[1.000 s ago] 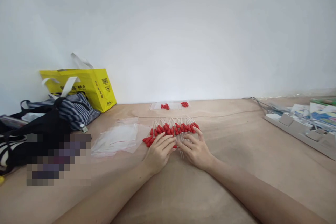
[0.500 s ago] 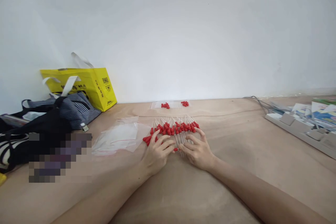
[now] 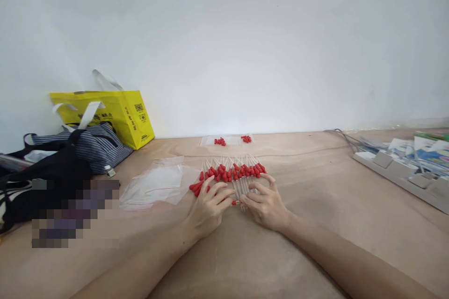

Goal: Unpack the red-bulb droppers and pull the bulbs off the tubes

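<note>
Between my hands a red rubber bulb [image 3: 234, 202] lies level, its outer part hidden by my fingers. My left hand [image 3: 209, 205] pinches this bulb. From the other side, my right hand [image 3: 264, 203] has its fingers closed on a clear glass dropper tube, mostly covered by the fingers, whose end meets the bulb. Several bare glass tubes [image 3: 238, 188] lie side by side just beyond and beneath my fingers. Behind them is a row of droppers with red bulbs [image 3: 229, 174], thin tips pointing away. More loose red bulbs [image 3: 196, 188] lie left of my left hand.
Clear zip bags [image 3: 154, 187] are spread to the left. Near the wall lies a clear bag [image 3: 231, 140] with two clusters of small red pieces. A yellow bag [image 3: 135, 121], a striped bag [image 3: 108, 142] and a black bag [image 3: 66, 173] stand left. A power strip [image 3: 400, 177] is right.
The view has shifted slightly. Both hands keep almost the same pose, with the red bulb and the tube end still meeting between them.
</note>
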